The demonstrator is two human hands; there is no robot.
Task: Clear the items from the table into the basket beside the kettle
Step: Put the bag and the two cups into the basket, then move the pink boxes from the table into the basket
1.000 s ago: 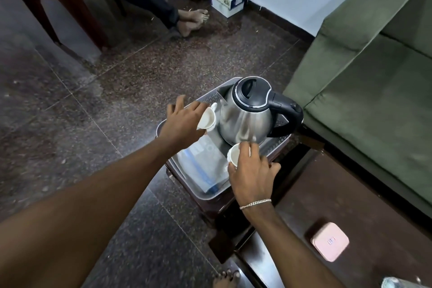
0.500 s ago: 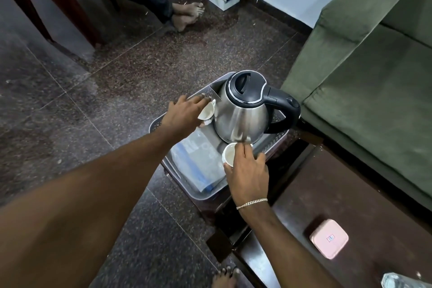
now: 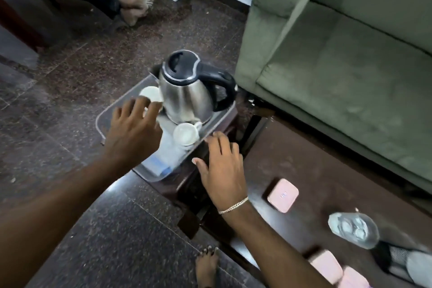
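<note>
Head view: both cups (image 3: 186, 134) sit inside basket (image 3: 102, 119), hands (image 3: 133, 133) empty

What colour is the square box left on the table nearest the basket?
Pale pink square box, clearest in the head view.

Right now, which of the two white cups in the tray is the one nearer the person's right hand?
Find the steel kettle standing in the grey tray. Directly in front of its base sits a white cup, upright, mouth open, handle toward the kettle. The other cup lies left of the kettle, partly behind the left hand.
</note>
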